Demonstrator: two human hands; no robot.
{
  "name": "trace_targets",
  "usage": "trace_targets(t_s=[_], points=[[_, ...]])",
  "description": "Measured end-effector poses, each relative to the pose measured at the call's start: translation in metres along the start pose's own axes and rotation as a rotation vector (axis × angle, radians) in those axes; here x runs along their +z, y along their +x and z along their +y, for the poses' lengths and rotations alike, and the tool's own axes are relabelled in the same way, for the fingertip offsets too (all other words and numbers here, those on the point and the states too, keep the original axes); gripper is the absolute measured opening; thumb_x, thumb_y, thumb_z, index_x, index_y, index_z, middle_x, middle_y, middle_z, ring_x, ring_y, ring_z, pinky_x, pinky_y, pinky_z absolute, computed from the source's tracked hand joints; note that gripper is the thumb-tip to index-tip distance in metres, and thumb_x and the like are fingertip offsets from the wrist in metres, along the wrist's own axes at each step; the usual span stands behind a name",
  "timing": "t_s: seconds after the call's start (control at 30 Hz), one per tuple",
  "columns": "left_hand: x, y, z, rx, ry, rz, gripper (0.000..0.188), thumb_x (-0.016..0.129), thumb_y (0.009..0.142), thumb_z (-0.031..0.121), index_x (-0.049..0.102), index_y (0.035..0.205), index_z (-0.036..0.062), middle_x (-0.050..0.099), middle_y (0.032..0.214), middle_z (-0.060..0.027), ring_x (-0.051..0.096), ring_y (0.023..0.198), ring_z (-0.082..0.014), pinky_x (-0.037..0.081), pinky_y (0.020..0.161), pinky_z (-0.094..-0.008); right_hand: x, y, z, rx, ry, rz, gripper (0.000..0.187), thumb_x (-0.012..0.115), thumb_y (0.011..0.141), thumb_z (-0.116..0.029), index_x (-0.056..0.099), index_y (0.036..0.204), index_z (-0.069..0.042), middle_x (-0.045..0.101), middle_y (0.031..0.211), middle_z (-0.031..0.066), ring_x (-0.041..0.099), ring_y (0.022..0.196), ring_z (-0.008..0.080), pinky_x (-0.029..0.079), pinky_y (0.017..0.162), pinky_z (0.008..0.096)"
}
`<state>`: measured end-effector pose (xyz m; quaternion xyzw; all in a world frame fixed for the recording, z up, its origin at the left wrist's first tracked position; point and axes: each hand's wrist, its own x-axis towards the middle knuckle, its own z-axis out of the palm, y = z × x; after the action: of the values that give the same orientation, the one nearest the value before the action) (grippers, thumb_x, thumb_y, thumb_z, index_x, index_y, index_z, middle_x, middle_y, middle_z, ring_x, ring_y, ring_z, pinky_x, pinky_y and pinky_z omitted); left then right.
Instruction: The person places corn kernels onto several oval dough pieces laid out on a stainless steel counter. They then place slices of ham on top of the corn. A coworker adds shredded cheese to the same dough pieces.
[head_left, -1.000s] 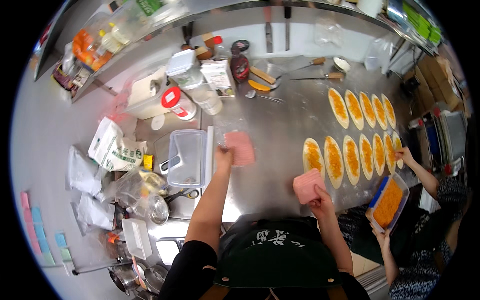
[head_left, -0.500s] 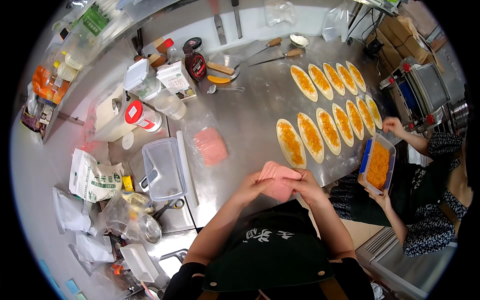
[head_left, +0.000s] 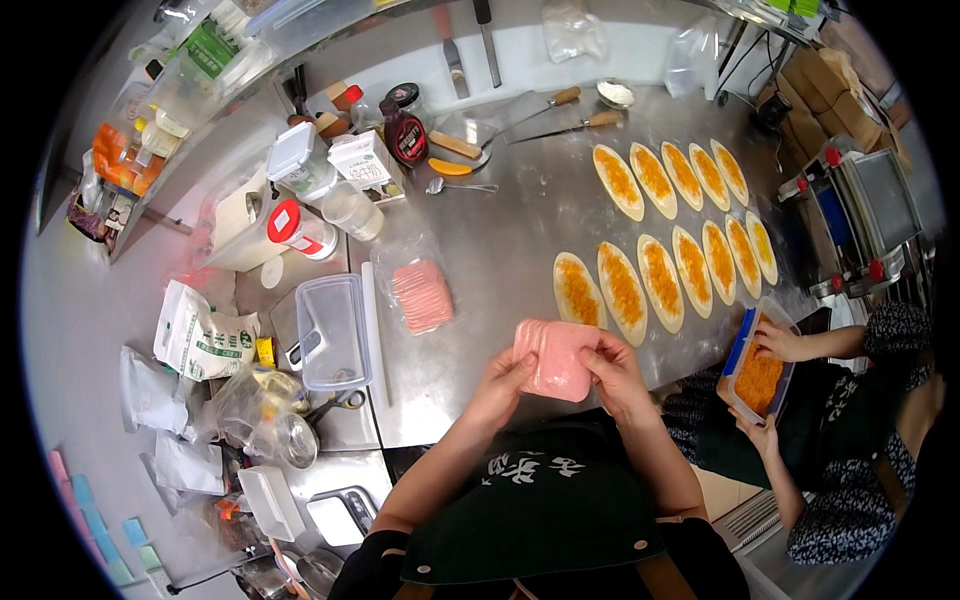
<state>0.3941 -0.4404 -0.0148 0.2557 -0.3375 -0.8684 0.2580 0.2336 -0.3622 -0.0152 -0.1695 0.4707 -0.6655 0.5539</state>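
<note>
Between my two hands, just off the table's near edge, is a stack of pink ham slices [head_left: 556,362]. My left hand [head_left: 505,388] pinches the stack's left side, thumb on top. At the right side, my right hand [head_left: 620,372] grips the corner with thumb and fingers. The slices' layered edges show along the top left of the stack. More ham slices [head_left: 422,297] lie in a clear plastic packet on the steel table, to the left of my hands. Beyond my hands are two rows of oval dough pieces [head_left: 660,283] topped with orange shreds.
A co-worker at the right holds a plastic box [head_left: 745,350] of orange shreds, one hand inside it. An empty clear container [head_left: 332,335], a white roll [head_left: 376,330], scissors [head_left: 345,400] and jars stand left. Knives [head_left: 565,128] and a small bowl [head_left: 615,95] lie at the back.
The ham stack has turned flatter and broader toward the view, still in both hands. The co-worker's hand has moved from beside the dough into the box. The whole view has shifted slightly.
</note>
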Motion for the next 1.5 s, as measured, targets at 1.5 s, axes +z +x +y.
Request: trace_targets(t_s=[1.5], points=[[-0.028, 0.012, -0.035, 0.049, 0.004, 0.710, 0.027, 0.060, 0.081, 0.015, 0.054, 0.103, 0.0001, 0.061, 0.091, -0.0073, 0.061, 0.078, -0.0155, 0.051, 0.067, -0.0285, -0.113, 0.093, -0.050, -0.187, -0.352, 0.245, 0.010, 0.051, 0.086, -0.010, 0.053, 0.088, -0.001, 0.055, 0.073, -0.0001, 0.051, 0.065, 0.0047, 0.043, 0.056, 0.0199]])
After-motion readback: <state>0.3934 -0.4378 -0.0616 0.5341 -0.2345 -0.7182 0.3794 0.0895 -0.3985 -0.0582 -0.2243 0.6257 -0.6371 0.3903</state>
